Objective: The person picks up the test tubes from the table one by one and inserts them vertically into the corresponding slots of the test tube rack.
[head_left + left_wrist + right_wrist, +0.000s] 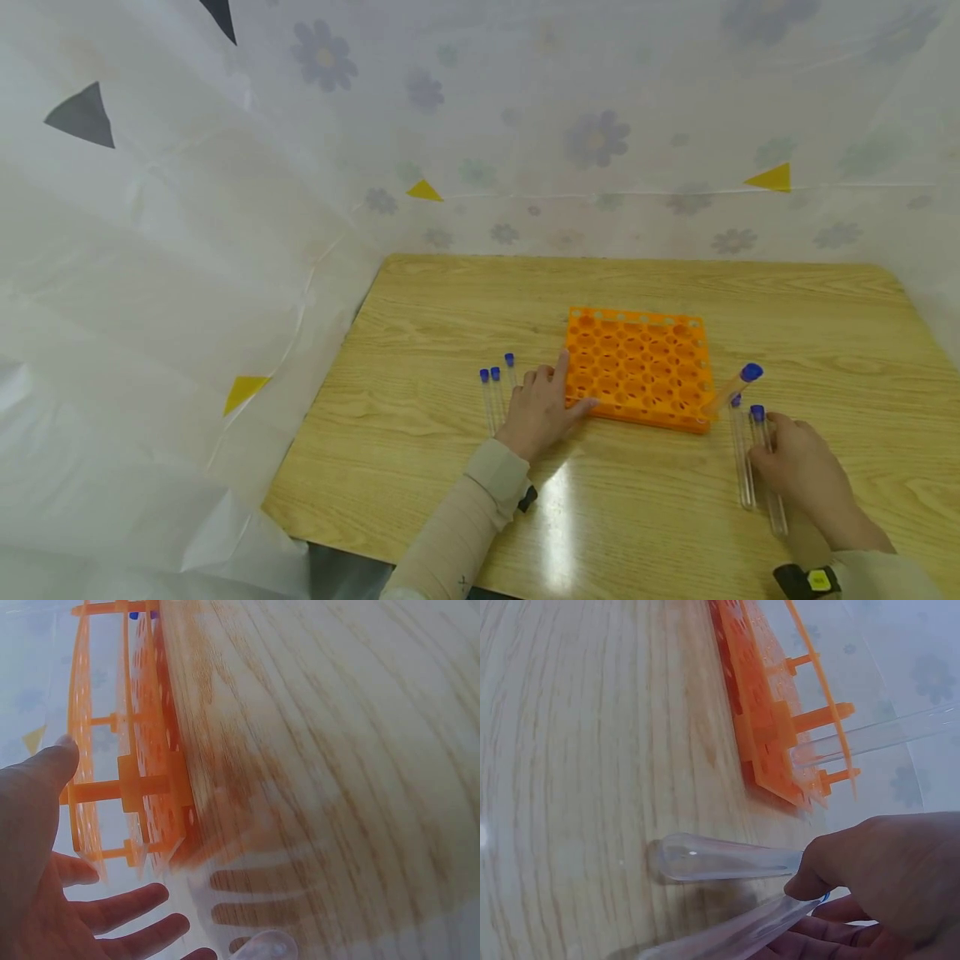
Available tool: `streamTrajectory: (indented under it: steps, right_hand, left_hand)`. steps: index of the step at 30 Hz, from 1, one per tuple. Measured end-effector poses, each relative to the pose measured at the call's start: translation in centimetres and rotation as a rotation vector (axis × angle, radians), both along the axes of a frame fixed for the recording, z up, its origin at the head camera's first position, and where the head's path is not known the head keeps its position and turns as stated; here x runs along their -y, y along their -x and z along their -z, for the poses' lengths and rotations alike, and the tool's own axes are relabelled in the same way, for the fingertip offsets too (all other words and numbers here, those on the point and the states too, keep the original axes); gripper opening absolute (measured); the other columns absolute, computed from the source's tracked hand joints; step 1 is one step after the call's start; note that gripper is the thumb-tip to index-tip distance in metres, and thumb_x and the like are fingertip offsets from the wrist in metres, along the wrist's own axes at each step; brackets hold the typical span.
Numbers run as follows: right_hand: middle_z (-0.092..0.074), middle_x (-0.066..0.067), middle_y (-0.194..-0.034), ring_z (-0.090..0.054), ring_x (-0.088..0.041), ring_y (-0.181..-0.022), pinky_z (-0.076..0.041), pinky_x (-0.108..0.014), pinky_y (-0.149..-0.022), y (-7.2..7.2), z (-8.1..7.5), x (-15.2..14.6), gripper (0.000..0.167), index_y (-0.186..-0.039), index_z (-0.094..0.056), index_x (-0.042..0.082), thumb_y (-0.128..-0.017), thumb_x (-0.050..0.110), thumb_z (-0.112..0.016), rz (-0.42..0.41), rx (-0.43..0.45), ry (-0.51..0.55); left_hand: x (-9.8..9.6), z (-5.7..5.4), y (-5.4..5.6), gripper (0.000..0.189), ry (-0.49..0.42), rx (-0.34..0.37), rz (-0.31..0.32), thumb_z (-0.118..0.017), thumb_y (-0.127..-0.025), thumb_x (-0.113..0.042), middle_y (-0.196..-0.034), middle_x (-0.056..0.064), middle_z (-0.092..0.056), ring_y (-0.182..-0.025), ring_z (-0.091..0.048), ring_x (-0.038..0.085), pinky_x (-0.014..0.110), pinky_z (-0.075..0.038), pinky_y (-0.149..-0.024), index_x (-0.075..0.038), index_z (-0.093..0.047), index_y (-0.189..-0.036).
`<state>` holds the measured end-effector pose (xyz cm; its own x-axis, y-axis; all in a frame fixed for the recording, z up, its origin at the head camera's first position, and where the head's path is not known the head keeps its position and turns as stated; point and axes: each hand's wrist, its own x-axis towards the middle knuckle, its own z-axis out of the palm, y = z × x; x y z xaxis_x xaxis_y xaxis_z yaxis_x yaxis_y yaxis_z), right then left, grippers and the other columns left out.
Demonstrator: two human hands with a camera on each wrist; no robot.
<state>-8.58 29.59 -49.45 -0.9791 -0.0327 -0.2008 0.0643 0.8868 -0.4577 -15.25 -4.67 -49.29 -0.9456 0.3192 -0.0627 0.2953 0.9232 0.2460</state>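
Note:
An orange test tube rack [637,367] stands on the table. At its front left corner is my left hand [538,412], thumb against the front edge and index finger along the left side. Its other fingers extend loosely in the left wrist view. One blue-capped test tube [731,390] stands tilted in the rack's front right corner. My right hand [806,467] pinches a clear test tube [770,492] near its blue cap, between thumb and fingers. Beside it lies another clear tube [742,458], its rounded end toward me; the right wrist view shows this tube [720,857] too.
Left of the rack lie three blue-capped tubes [497,396], partly hidden by my left hand. The wood-grain table [637,533] is bordered by a flower-patterned sheet [525,125] behind and white sheeting [187,333] at left.

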Motion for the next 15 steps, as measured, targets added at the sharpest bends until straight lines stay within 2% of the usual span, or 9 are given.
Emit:
streamTrajectory:
  steps: [6,10,15]
  right_hand:
    - [-0.056,-0.040,-0.102,-0.060,-0.042,-0.082,-0.052,-0.047,-0.061,0.1,-0.6,-0.1,0.062,-0.131,-0.037,-0.028,-0.089,0.013,-0.056,0.013,-0.071,0.017]
    - [-0.057,-0.035,-0.098,-0.060,-0.038,-0.079,-0.050,-0.042,-0.058,0.0,-1.0,0.3,0.057,-0.129,-0.042,-0.026,-0.088,0.010,-0.057,0.023,-0.171,0.045]
    - [-0.058,-0.033,-0.095,-0.063,-0.038,-0.075,-0.045,-0.027,-0.052,0.2,-1.5,0.9,0.051,-0.125,-0.047,-0.025,-0.087,0.006,-0.059,0.038,-0.301,0.079]
  left_hand:
    - [0.0,0.0,0.0,0.088,-0.007,0.001,0.006,-0.031,-0.095,-0.073,-0.140,0.010,-0.054,-0.124,-0.056,0.029,0.045,-0.055,-0.089,-0.020,-0.010,-0.161]
    - [0.0,-0.1,0.0,0.088,-0.011,-0.002,0.005,-0.032,-0.095,-0.073,-0.139,0.011,-0.054,-0.124,-0.056,0.029,0.045,-0.055,-0.089,-0.019,-0.011,-0.161]
    - [0.0,-0.1,-0.1,0.087,-0.013,-0.014,0.007,-0.034,-0.095,-0.072,-0.137,0.012,-0.056,-0.122,-0.057,0.030,0.045,-0.056,-0.087,-0.018,-0.014,-0.160]
